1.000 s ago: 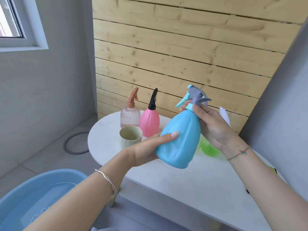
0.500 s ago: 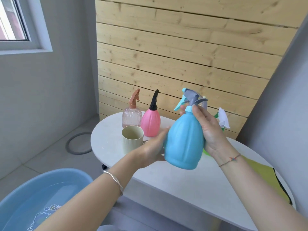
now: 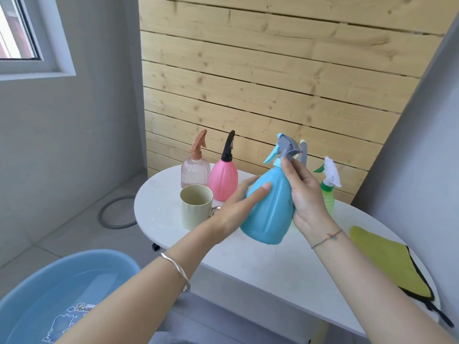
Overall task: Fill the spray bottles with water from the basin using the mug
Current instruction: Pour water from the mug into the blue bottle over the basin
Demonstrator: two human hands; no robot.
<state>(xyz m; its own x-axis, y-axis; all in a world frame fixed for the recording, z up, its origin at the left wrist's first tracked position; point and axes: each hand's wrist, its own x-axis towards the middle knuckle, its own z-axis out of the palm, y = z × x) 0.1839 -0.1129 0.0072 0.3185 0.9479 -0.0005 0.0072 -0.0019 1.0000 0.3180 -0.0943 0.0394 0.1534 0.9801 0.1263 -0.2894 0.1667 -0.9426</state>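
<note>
**Blue bottle [image 3: 269, 207] is being stood up straighter**

Tipped over on a slant a second ago, the blue bottle is now being held almost straight up, with its grey and blue sprayer top at the very top. It is being kept up in the air over the front part of the white table [image 3: 273, 276], not touching it.

The bottle's neck is being gripped by the right hand [image 3: 305, 194]. Its fingers are being curled round the neck just under the trigger, and its palm is being laid down the bottle's right side. The left hand [image 3: 236, 209] is being pressed on the bottle's left side with thumb and fingers straight. It was lower down and more underneath a second ago.

The mug [image 3: 196, 209] is being left standing upright on the table, just beside the left hand, with its handle turned toward that hand. Behind the mug, a pink bottle [image 3: 223, 180] with a black top and a clear bottle [image 3: 195, 173] with a brown top are being kept side by side near the wood wall. A green bottle [image 3: 327, 194] with a white top is being partly hidden behind the right hand.

A yellow-green cloth [image 3: 387, 264] is lying on the right end of the table. Water is being held in the blue basin [image 3: 74, 256] down on the floor, at the lower left.
</note>
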